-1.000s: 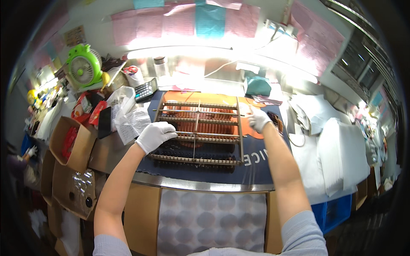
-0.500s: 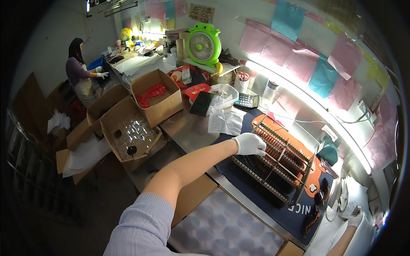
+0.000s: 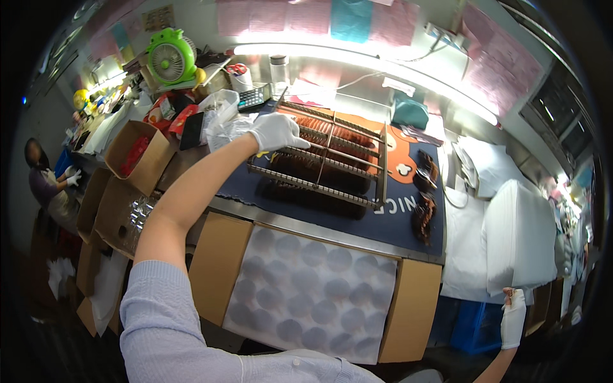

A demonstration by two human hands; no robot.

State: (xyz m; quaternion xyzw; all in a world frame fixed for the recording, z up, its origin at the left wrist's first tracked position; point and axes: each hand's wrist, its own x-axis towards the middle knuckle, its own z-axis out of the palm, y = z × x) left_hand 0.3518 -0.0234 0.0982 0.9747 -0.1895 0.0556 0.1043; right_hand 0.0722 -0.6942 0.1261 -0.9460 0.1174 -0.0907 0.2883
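A metal rack [image 3: 377, 171] with notched bars lies on a dark blue mat [image 3: 268, 191], filled with rows of thin, glossy brown pieces. My left hand [image 3: 278, 133], in a white glove, is closed around the rack's upper left part; its fingertips are partly hidden. Two bundles of similar dark brown pieces [image 3: 424, 220] rest to the right of the rack, apart from it. Farther right lies a thick stack of white sheets [image 3: 520, 230]. At its near edge my right hand [image 3: 513, 316], gloved with bare fingertips, pinches the corner of a white sheet.
In front of the bench an opened carton [image 3: 217, 268] has a white sheet showing round shapes beneath. Cartons [image 3: 137, 156] stand at the left, one with red pieces. A green fan [image 3: 171, 57], a calculator [image 3: 254, 97] and a phone [image 3: 191, 131] line the back left. Another person [image 3: 54, 182] works far left.
My view has swung to the right. My left hand remains at the rack. My right hand has moved to the near edge of the white stack, its fingers pinched there.
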